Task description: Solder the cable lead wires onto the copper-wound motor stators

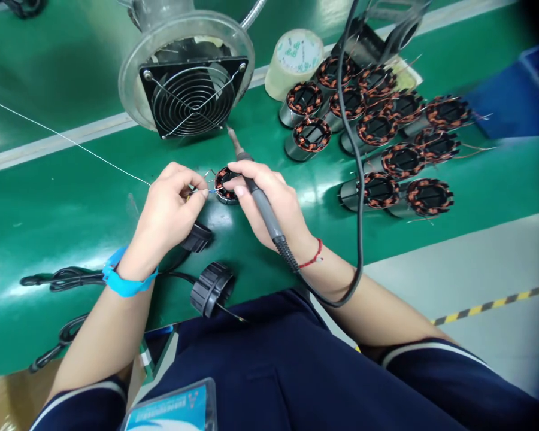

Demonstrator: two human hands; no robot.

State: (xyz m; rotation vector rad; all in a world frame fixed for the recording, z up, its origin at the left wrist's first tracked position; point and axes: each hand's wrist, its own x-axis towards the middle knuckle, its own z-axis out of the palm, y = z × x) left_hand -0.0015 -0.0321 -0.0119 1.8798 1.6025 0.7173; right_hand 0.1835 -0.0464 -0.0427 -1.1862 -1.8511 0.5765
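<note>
My right hand [272,200] holds a soldering iron [263,206], its tip pointing up and away toward the fan. Thumb and fingertips of that hand also rest on a small motor stator [224,184] with copper windings, which stands on the green bench and is partly hidden. Just left of the stator, my left hand [173,200] is closed in a pinch on thin lead wires [211,190] at its edge. A thin silvery wire [81,145] runs in from the left to this hand; how the fingers hold it is hidden.
A fume extractor fan [193,99] stands beyond the hands. Several stators [402,160] are grouped at the right, near a tape roll [291,63]. The iron's black cable [359,179] loops past them. Black caps [211,288] with cords [76,278] lie nearer me.
</note>
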